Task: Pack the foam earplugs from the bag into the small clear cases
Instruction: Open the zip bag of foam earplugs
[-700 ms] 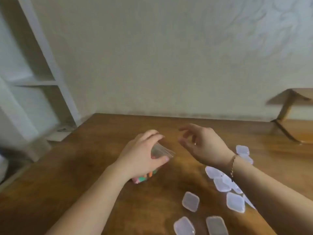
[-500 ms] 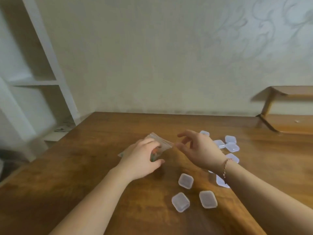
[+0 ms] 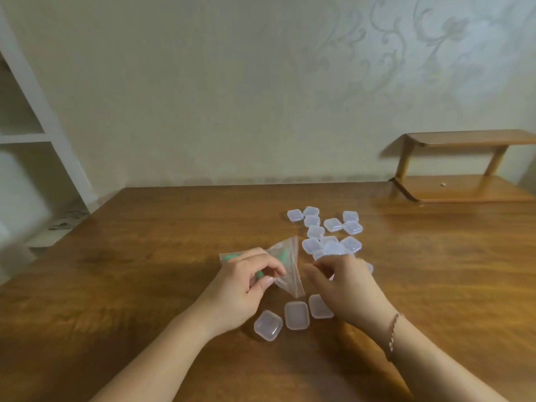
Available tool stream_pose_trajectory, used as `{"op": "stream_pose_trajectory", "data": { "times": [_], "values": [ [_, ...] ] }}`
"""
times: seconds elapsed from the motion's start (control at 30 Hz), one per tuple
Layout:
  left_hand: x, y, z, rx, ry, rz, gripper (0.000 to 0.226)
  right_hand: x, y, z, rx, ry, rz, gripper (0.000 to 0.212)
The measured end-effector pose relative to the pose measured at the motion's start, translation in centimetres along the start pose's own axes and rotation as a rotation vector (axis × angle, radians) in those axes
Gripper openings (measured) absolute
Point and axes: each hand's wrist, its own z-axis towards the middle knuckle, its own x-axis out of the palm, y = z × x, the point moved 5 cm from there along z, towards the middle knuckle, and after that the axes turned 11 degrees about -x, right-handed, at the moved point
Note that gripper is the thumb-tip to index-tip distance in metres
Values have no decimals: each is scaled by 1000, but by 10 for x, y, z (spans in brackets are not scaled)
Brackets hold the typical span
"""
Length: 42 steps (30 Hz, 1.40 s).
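A clear zip bag [image 3: 287,266] with a red-striped mouth lies tilted on the wooden table [image 3: 145,256]. Green foam earplugs [image 3: 229,257] show through it. My left hand [image 3: 239,285] pinches the bag's side between thumb and fingers and covers part of it. My right hand [image 3: 346,282] hovers just right of the bag's mouth, fingers loosely curled, holding nothing. Three small clear cases [image 3: 296,315] lie closed in a row below the hands. Several more clear cases [image 3: 333,226] are clustered behind my right hand, which hides some of them.
A low wooden two-tier shelf [image 3: 464,187] stands at the table's back right against the patterned wall. White shelving [image 3: 34,137] rises beyond the table's left edge. The table's back edge meets the wall.
My left hand has brought the bag down onto the table and turned it, so its mouth faces right. My right hand has closed in on the bag's mouth. The camera has shifted, and more cases show.
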Motion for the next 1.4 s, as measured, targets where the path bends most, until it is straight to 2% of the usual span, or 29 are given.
{"op": "stream_pose_trajectory", "data": {
  "times": [0.07,0.17,0.23,0.33,0.4,0.47,0.53,0.6,0.73,0.83,0.9,1.03,1.13,1.27,1.33,1.4],
  "values": [
    [4,-2,-2,-40,29,-31,23,4,-7,-2,81,1,-1,41],
    [5,-5,3,-73,74,-17,16,11,-11,-2,127,42,-94,38],
    [9,-10,11,-112,98,72,7,15,-8,2,122,56,-142,36],
    [19,-12,20,-182,-11,201,18,20,-5,4,105,93,-99,33],
    [24,-7,19,-197,-122,233,26,19,-5,2,101,57,50,28],
    [26,0,15,-214,-154,161,38,16,-2,-1,74,-5,191,27],
    [23,1,13,-222,-153,62,43,16,4,-5,26,-15,216,25],
    [20,-1,11,-213,-177,30,42,16,12,-7,-43,-1,118,17],
    [20,-1,10,-217,-174,52,23,12,20,-9,-124,18,9,11],
    [18,0,10,-204,-132,1,26,13,17,-9,-130,16,9,13],
    [16,-2,10,-157,-96,-20,30,13,16,-6,-145,5,47,18],
    [17,-12,6,-23,-11,36,23,13,14,-3,-126,-24,305,37],
    [19,-16,6,32,-23,90,21,16,9,-2,-125,-40,199,35],
    [14,-14,6,12,-101,18,19,17,14,-4,-157,-56,27,34],
    [3,-11,5,-24,-179,-8,19,13,15,-4,-148,-69,-99,33],
    [-16,-5,4,-89,-314,-16,17,0,12,-5,-97,-174,-229,32]
  ]
}}
